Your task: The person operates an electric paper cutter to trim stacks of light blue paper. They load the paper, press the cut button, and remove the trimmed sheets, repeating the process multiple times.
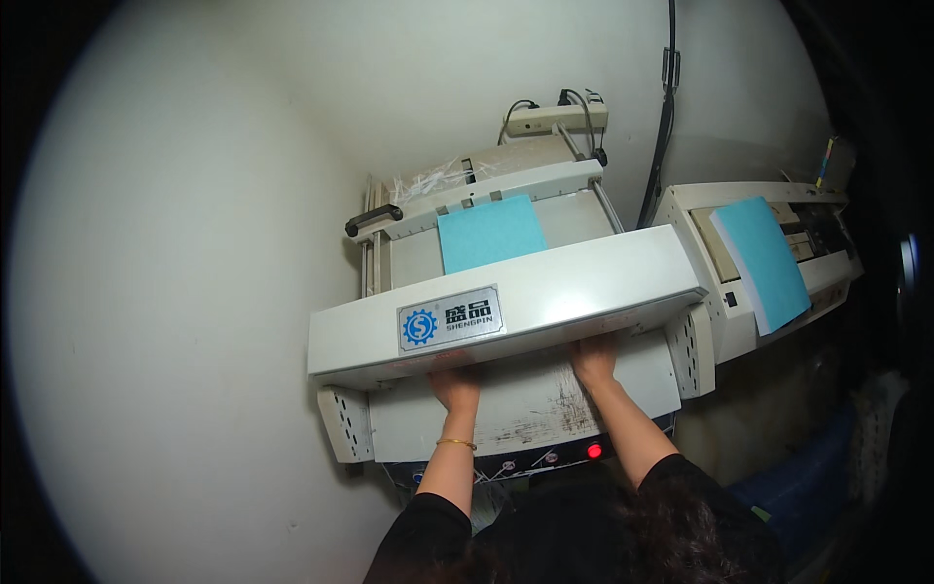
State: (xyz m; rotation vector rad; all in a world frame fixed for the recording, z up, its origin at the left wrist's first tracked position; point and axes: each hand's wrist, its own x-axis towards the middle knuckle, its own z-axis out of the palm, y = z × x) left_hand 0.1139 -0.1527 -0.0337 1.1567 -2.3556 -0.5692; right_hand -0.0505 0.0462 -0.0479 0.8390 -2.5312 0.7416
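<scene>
Both my hands reach in under the white hood (574, 277) of a machine that looks like a paper cutter. My left hand (454, 389), with a thin gold bangle (455, 444) on its wrist, is under the hood's front edge left of the middle. My right hand (594, 362) goes in farther to the right. The hood hides the fingers of both, and whatever they touch. Behind the hood, blue paper (491, 234) lies on the machine's rear bed, its near end hidden. Dark scuffs mark the white front table (516, 394) between my forearms.
A red lit button (594, 452) sits on the front panel. On the left rear is a black handle (374, 221). A second machine (686, 209) stands at right, with a blue-covered paper stack (769, 263) on it. A power strip (555, 120) is behind, against the wall.
</scene>
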